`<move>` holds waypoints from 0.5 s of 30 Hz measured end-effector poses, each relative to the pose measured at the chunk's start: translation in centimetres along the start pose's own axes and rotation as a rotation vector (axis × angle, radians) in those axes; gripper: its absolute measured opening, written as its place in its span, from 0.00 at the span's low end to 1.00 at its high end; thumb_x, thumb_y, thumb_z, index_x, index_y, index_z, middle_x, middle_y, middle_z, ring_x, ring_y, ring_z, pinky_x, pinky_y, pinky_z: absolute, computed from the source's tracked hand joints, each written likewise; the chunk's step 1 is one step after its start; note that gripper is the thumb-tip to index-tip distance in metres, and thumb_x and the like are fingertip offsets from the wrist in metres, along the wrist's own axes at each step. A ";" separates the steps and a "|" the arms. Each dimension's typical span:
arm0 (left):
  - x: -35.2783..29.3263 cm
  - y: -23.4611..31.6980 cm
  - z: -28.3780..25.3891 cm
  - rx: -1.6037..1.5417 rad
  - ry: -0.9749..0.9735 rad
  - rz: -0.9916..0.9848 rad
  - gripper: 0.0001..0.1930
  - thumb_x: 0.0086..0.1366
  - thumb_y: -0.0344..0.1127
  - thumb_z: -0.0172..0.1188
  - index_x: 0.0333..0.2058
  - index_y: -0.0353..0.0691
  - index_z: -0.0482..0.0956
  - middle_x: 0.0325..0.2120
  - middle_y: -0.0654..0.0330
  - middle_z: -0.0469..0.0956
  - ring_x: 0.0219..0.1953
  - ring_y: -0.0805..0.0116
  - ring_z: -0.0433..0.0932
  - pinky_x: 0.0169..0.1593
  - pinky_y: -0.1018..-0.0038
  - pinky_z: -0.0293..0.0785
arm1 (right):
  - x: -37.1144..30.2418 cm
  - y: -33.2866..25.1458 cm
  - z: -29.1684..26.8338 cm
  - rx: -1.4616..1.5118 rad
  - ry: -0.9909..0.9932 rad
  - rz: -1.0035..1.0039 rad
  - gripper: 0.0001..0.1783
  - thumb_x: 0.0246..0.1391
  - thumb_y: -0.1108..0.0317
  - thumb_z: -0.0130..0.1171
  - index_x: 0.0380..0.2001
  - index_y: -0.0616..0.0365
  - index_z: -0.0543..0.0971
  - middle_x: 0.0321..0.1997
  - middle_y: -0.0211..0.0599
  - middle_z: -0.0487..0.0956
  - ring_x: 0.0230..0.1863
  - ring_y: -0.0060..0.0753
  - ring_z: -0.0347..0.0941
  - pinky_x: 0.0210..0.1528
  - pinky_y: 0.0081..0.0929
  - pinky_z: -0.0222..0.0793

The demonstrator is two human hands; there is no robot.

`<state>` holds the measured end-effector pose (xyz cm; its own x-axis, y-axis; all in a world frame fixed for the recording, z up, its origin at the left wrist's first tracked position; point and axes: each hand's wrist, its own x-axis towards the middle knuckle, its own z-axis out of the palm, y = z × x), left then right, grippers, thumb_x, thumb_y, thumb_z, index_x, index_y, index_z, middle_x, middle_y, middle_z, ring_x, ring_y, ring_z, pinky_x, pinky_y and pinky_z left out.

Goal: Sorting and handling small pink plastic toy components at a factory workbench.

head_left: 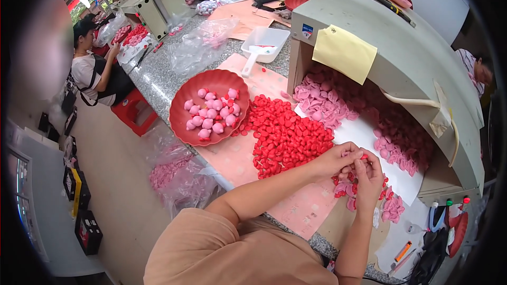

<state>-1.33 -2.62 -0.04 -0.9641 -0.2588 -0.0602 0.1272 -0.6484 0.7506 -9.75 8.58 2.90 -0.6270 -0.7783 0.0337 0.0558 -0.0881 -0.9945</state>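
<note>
Both hands meet over the right end of a pile of small glossy red pieces [288, 137], fingertips nearly touching. My right hand [371, 173] is closed in a pinch, with a small red piece [364, 156] showing at its fingertips. My left hand [338, 160] is closed beside it; whatever lies between its fingers is hidden. Just below the hands lie loose pink and red pieces [347, 190]. Farther left, a red scalloped dish [182, 92] holds several round pink figures [211, 113] with red parts. Folded-looking pink pieces [325, 100] are heaped beyond the red pile.
A grey hooded box [369, 16] arches over the pink heap at right. A white scoop [266, 39] rests behind the dish. Clear plastic bags [198, 47] cover the far bench. An orange lighter [403, 250] lies at lower right. Another person [95, 63] sits at far left.
</note>
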 end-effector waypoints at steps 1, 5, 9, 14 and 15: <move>-0.1 0.1 0.3 0.069 0.019 -0.005 0.14 0.69 0.48 0.47 0.36 0.43 0.65 0.22 0.68 0.63 0.20 0.81 0.60 0.21 0.80 0.57 | -0.1 -0.1 -0.1 0.013 -0.008 0.037 0.14 0.59 0.72 0.52 0.47 0.65 0.72 0.36 0.31 0.74 0.36 0.18 0.70 0.42 0.16 0.67; -0.3 0.3 0.1 -0.269 0.082 -0.094 0.09 0.68 0.39 0.48 0.43 0.42 0.66 0.31 0.63 0.68 0.26 0.76 0.65 0.27 0.77 0.61 | 0.3 -0.4 -0.3 0.017 0.088 -0.013 0.15 0.60 0.71 0.52 0.49 0.63 0.72 0.36 0.31 0.75 0.36 0.18 0.70 0.40 0.17 0.68; 0.0 0.6 -0.5 -0.204 0.086 0.010 0.15 0.67 0.36 0.48 0.51 0.38 0.64 0.44 0.57 0.73 0.30 0.74 0.70 0.30 0.76 0.66 | 0.7 0.0 -2.1 0.149 0.116 0.002 0.18 0.61 0.69 0.50 0.54 0.63 0.70 0.43 0.29 0.74 0.38 0.18 0.69 0.42 0.18 0.67; -0.7 1.7 0.6 0.243 0.152 0.103 0.19 0.70 0.36 0.46 0.57 0.39 0.64 0.45 0.59 0.75 0.33 0.78 0.74 0.34 0.80 0.72 | 0.0 -1.0 -1.9 0.031 0.140 -0.003 0.20 0.62 0.69 0.48 0.56 0.62 0.68 0.45 0.31 0.74 0.39 0.19 0.70 0.42 0.18 0.68; -0.8 1.6 0.4 0.276 0.145 0.120 0.19 0.70 0.37 0.47 0.57 0.40 0.64 0.44 0.61 0.75 0.32 0.79 0.74 0.33 0.81 0.71 | -0.1 -1.0 -1.6 0.022 0.106 0.011 0.20 0.62 0.69 0.48 0.56 0.62 0.68 0.45 0.31 0.74 0.39 0.19 0.71 0.42 0.18 0.69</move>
<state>-0.46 -3.12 1.48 -0.9001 -0.4339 -0.0389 0.1507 -0.3940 0.9067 -10.98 9.69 3.79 -0.7052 -0.7089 0.0106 0.0801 -0.0945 -0.9923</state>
